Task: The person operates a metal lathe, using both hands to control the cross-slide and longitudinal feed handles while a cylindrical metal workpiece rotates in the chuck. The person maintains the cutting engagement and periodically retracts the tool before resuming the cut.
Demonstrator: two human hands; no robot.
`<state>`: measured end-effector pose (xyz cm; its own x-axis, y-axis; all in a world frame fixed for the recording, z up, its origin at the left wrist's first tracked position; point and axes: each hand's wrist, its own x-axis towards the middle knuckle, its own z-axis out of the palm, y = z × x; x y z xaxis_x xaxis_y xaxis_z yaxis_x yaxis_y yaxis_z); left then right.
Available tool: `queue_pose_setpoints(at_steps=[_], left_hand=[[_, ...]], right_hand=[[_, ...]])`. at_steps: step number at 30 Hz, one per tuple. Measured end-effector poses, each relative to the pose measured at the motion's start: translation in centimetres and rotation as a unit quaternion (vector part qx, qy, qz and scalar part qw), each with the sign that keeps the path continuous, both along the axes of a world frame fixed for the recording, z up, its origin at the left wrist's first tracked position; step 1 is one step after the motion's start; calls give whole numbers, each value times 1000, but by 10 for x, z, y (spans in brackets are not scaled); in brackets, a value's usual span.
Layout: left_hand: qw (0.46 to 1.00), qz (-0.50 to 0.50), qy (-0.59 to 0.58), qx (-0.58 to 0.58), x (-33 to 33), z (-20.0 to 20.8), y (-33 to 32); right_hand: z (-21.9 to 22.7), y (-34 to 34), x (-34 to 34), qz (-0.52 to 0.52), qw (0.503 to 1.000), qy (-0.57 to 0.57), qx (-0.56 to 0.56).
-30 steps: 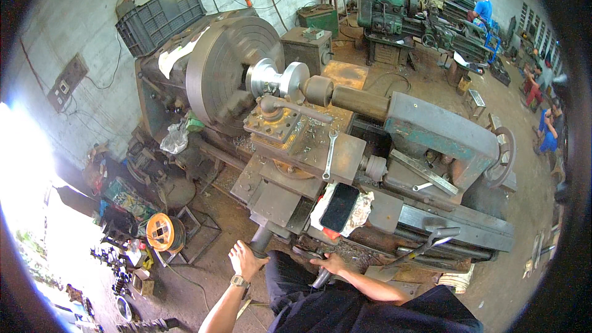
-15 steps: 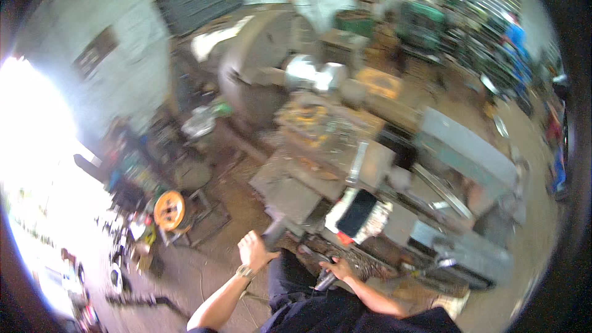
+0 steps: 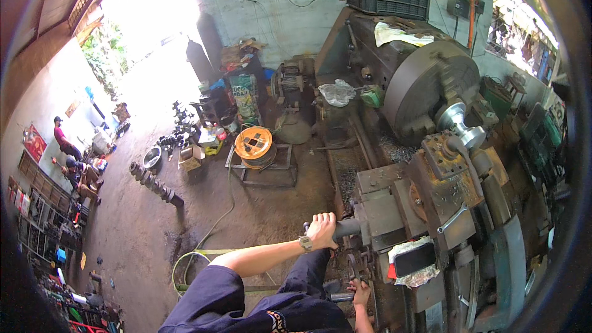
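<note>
1. Up front on the lathe (image 3: 431,197), our left hand (image 3: 322,230) is wrapped tight round a dark crank handle (image 3: 346,228).
2. Lower down, our right hand (image 3: 359,292) grips a small lever (image 3: 353,266) on the carriage.

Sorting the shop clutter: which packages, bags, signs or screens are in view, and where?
Phone: dark screen, on crumpled wrap on the lathe.
Printed sack: upright by the back wall.
Clear bag: crumpled on the lathe.
Red poster: left wall.
</note>
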<state>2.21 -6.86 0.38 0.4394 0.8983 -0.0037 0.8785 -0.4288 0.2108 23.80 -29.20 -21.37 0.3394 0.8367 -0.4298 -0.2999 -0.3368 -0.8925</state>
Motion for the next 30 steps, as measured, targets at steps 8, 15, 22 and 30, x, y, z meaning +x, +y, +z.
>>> queue_pose_setpoints(at_steps=[8,15,22,30], left_hand=[[999,2,22,-23,0,-6,1],[1000,-2,26,-17,0,1,1],[998,24,27,-56,4,7,1],[996,3,63,-63,9,5,5]], right_hand=[[-2,-2,8,46,999,-21,-8],[-10,-3,14,75,997,35,-8],[15,-3,59,415,906,53,-59],[14,-6,57,394,916,-74,-11]])
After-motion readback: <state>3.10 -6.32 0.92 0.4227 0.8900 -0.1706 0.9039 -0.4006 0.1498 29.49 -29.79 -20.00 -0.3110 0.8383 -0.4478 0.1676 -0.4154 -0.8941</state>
